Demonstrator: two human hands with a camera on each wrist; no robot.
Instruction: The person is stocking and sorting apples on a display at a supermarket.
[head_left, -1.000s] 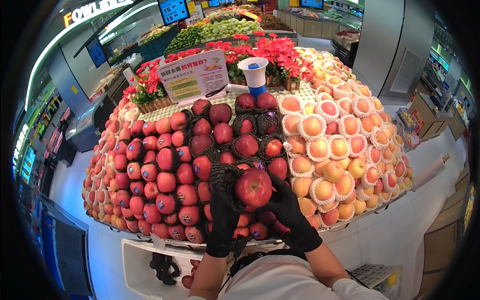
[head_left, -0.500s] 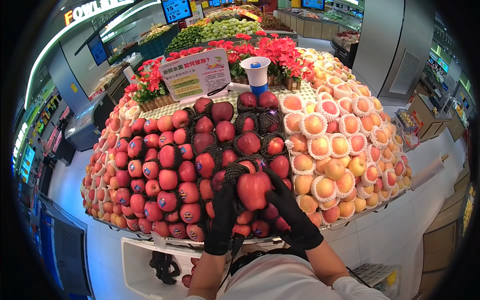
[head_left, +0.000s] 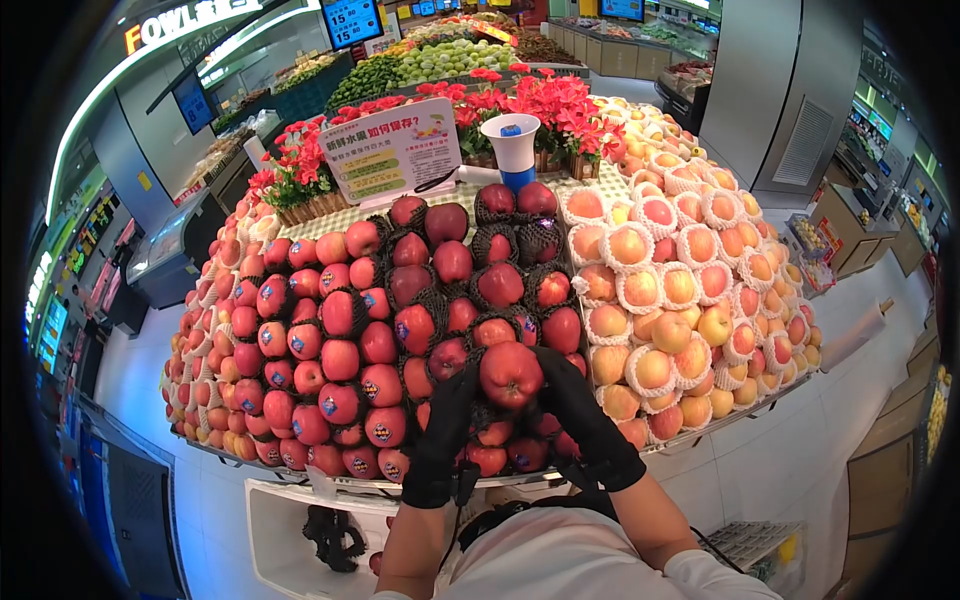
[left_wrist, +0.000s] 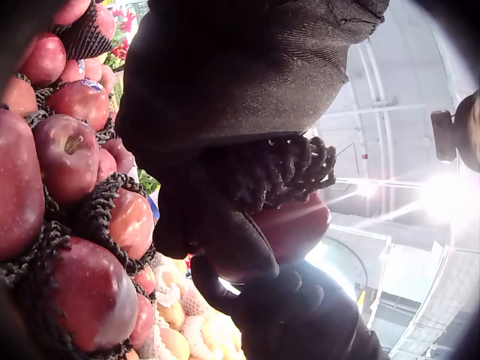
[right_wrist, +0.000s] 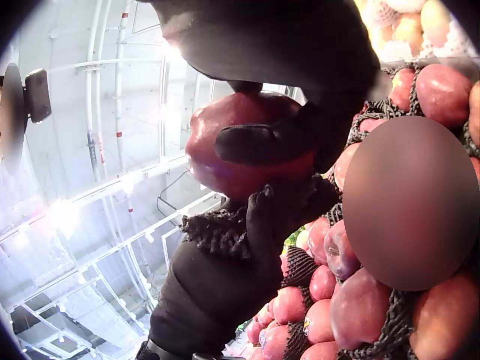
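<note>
In the head view, a red apple is held up in front of the display between two black-gloved hands. My right hand curls its fingers and thumb round the apple's right side. At its left side, my left hand holds a black foam net sleeve, bunched up against the apple in the left wrist view. The right wrist view shows right-hand fingers across the apple's skin, with the sleeve hanging from the left hand below. From the head, the sleeve is mostly hidden.
Red apples in black sleeves fill the display's middle and left; paler fruit in white sleeves lies right. Behind stand a sign, a white-and-blue megaphone and red flowers. A white bin with black sleeves sits below.
The apple has been turned between the hands, from stem end facing me, to upright, to an end tilted toward me again. The black sleeve, earlier visible at its left, is now mostly hidden.
</note>
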